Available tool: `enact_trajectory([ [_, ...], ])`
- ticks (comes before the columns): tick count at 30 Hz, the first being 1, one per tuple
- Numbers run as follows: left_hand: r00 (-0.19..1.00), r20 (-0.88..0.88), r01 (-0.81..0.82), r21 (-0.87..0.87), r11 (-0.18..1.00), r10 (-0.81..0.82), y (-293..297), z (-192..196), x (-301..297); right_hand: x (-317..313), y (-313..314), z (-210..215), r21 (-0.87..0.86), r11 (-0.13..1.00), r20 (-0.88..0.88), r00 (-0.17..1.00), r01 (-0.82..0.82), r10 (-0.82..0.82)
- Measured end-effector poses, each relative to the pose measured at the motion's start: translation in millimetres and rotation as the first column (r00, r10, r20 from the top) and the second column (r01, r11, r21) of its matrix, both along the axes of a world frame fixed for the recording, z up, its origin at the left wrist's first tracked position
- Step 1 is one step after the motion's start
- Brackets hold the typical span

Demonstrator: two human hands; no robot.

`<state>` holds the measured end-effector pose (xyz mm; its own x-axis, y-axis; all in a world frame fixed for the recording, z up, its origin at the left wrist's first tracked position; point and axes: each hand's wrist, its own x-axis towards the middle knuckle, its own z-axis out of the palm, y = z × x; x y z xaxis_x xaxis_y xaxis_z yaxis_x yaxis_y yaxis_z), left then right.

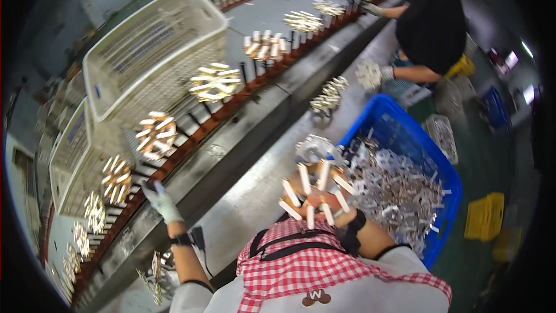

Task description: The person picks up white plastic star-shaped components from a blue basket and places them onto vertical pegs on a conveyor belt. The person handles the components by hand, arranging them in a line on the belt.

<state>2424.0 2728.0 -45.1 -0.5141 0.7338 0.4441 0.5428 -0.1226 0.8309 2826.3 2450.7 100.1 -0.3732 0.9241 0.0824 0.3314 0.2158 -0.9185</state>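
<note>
The copper part [317, 198] hides most of the right hand [346, 217] (grip included); the left hand [162, 202] looks blurred.

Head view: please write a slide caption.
Right hand holding a pronged part beside a blue crate, left hand near brown rail.

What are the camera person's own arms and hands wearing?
The left hand has a pale glove with dark patches near the fingertips. Its wrist has a black band, with a dark cord beside it. The right wrist wears a chunkier black wristband; the right hand is mostly hidden. Both light grey sleeves end in black edges.
</note>
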Motion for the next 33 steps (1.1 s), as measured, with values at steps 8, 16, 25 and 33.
enact_trajectory([
  [8,0.113,-0.052,0.990,-0.075,0.117,-0.992,-132.1,133.7,222.3,-0.8,43.4,-31.2,-0.365,0.921,-0.623,0.700,0.135,-0.349],
  [16,-0.107,-0.072,0.980,-0.174,-0.093,-0.992,-149.4,73.3,289.4,37.5,46.8,-35.5,-0.424,0.893,-0.727,0.532,0.149,-0.434],
  [25,0.157,-0.393,0.908,-0.302,0.289,-0.906,-116.9,33.4,329.9,81.6,92.8,-83.6,-0.757,0.373,-0.455,-0.024,0.537,-0.890],
  [33,0.131,0.991,0.981,-0.123,0.148,-0.041,-59.3,-82.7,302.8,136.8,115.9,-190.8,-0.382,0.476,-0.093,0.479,0.792,-0.873],
])
